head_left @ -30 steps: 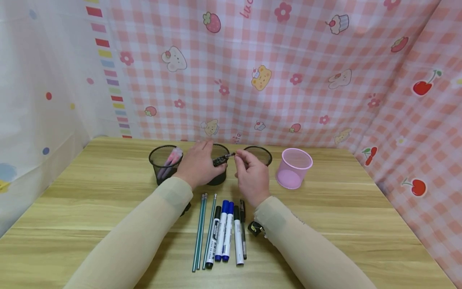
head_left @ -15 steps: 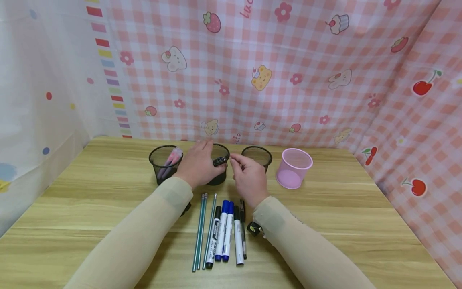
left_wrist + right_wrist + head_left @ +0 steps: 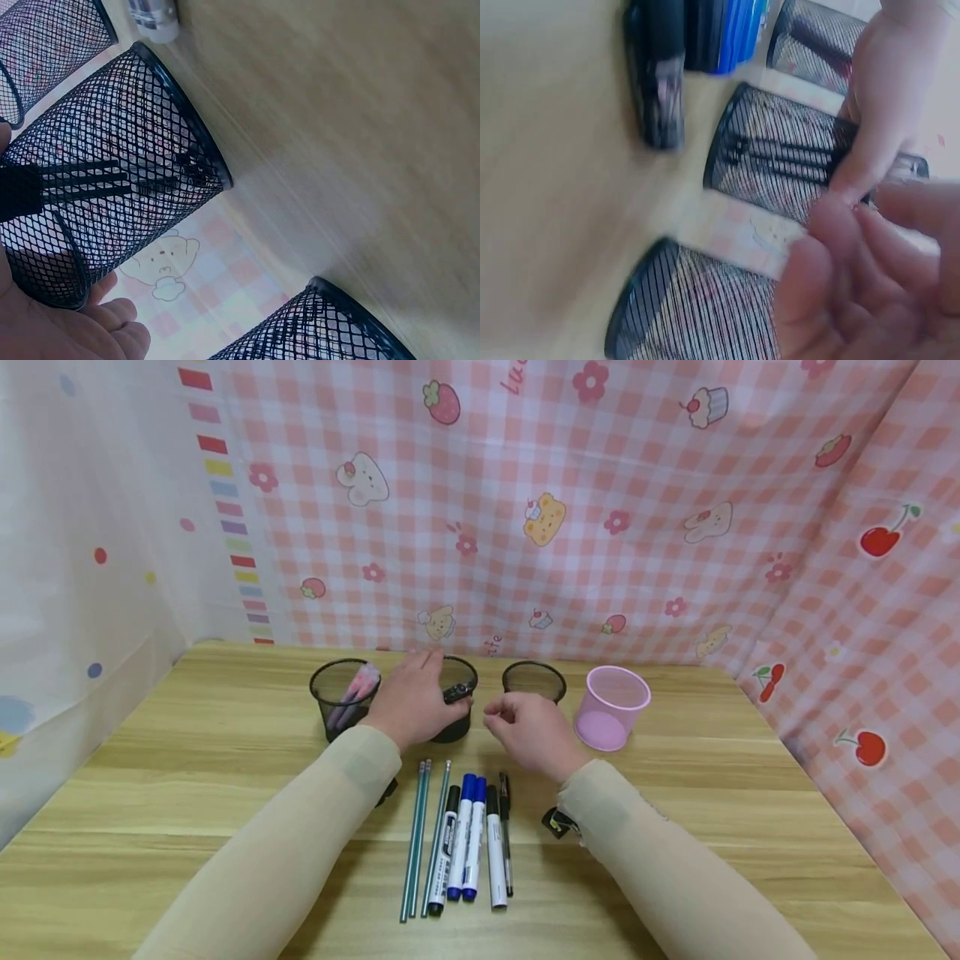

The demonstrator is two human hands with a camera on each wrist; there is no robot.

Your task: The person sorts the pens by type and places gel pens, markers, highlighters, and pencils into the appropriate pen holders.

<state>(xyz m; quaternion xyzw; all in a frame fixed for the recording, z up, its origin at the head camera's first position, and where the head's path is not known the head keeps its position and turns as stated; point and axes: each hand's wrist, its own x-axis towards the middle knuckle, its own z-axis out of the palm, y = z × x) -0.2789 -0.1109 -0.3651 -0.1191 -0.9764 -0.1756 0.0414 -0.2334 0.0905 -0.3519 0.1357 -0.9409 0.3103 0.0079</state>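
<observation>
Right hand (image 3: pixel 536 735) has drawn back from the rim of the middle black mesh cup (image 3: pixel 452 729); its fingertips now sit lower in the frame, just right of the cup wall, and the wrist has shifted right. Left hand (image 3: pixel 412 702), centre of frame, shows no clear change.

State of hands: left is wrapped round the cup, fingers behind the mesh, thumb on the near side. Right is loosely curled, thumb close to the fingertips, nothing visible between them.

Position of pens: several black pens (image 3: pixel 457 694) stand inside the held cup, exact count uncertain through the mesh. One loose pen (image 3: pixel 506 814) lies lower centre, just right of a black-capped marker (image 3: pixel 496 860).

Handling (judged): pens light, stiff, smooth plastic, liable to roll or slip; best pinched at mid-barrel, thumb against first two fingers. The close-lying marker probably crowds the left side, so the free right side looks the easier approach. Cup likely light and rigid, apt to tip if knocked; the wall just under the rim seems a sound place to steady it.
</observation>
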